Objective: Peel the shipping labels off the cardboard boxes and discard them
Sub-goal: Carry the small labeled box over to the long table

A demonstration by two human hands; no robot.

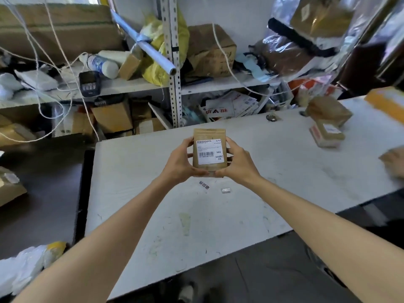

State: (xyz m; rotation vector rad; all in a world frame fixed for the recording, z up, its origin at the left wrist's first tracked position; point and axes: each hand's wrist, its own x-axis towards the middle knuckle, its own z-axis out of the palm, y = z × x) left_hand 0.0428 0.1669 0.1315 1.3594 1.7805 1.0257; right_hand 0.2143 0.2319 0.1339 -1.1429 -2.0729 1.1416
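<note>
I hold a small brown cardboard box [208,134] upright above the middle of the white table [273,171]. A white shipping label [210,152] with a barcode covers most of its face toward me. My left hand [180,161] grips the box's left side and bottom corner. My right hand [237,161] grips its right side and bottom corner. The label lies flat, with no corner lifted.
Two more small boxes [326,134] sit at the table's far right, and another box [393,160] is at the right edge. Small label scraps [204,185] lie on the table below my hands. Cluttered metal shelves [175,84] stand behind. A white bag [24,267] lies at lower left.
</note>
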